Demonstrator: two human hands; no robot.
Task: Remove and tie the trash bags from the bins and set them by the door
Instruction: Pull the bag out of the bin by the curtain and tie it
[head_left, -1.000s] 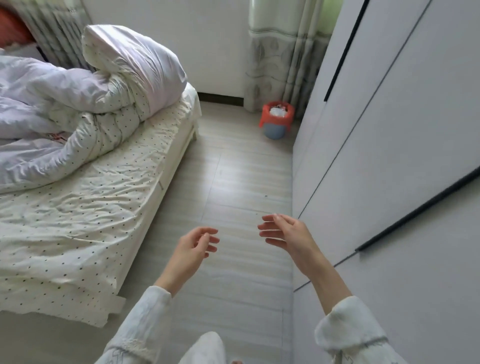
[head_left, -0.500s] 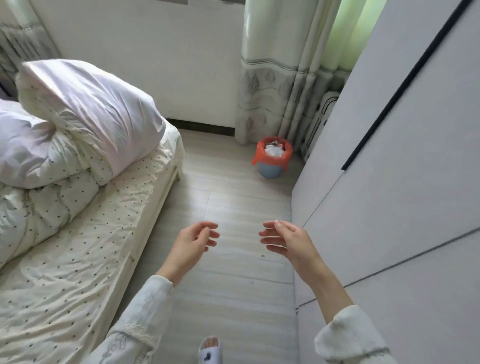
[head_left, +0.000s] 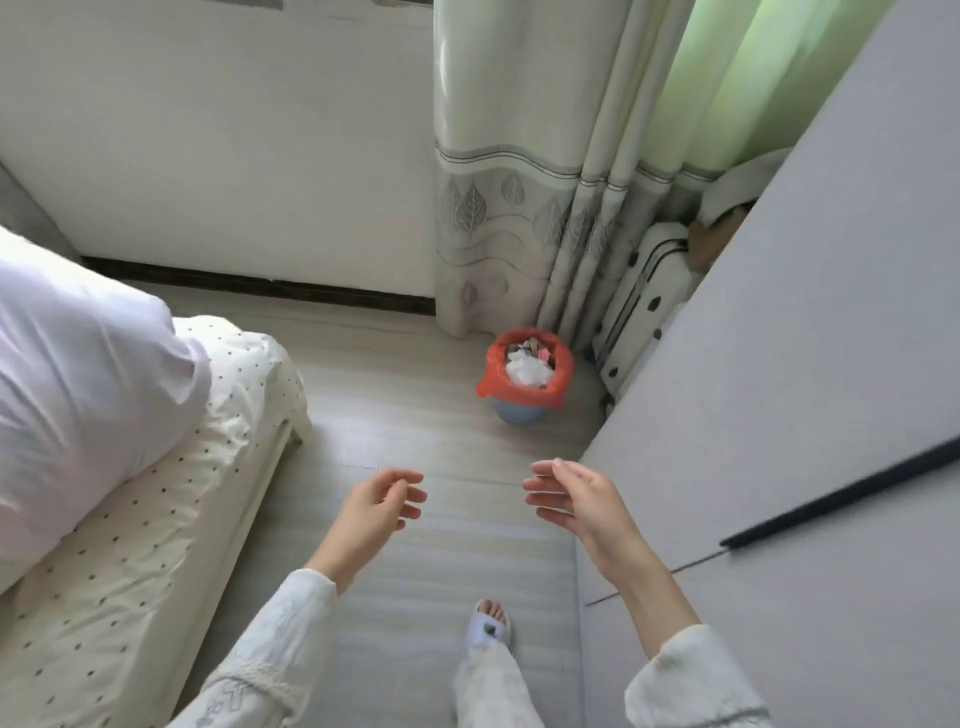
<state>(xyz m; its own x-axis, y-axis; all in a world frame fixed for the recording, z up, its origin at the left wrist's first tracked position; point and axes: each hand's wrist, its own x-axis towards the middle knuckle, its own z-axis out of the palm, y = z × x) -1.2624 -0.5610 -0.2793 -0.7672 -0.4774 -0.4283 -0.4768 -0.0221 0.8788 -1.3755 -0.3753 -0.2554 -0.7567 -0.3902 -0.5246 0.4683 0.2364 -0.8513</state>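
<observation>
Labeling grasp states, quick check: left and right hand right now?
Left hand: open, fingers loosely curled, holding nothing.
Right hand: open, fingers relaxed, holding nothing.

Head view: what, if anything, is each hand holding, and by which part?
Nothing is held. The left hand and right hand hang empty, fingers loosely curled, short of the orange trash bag.

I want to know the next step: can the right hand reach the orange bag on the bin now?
Probably not yet. The right hand is open, well short of the orange bag, but bare floor leaves the way free.
</observation>
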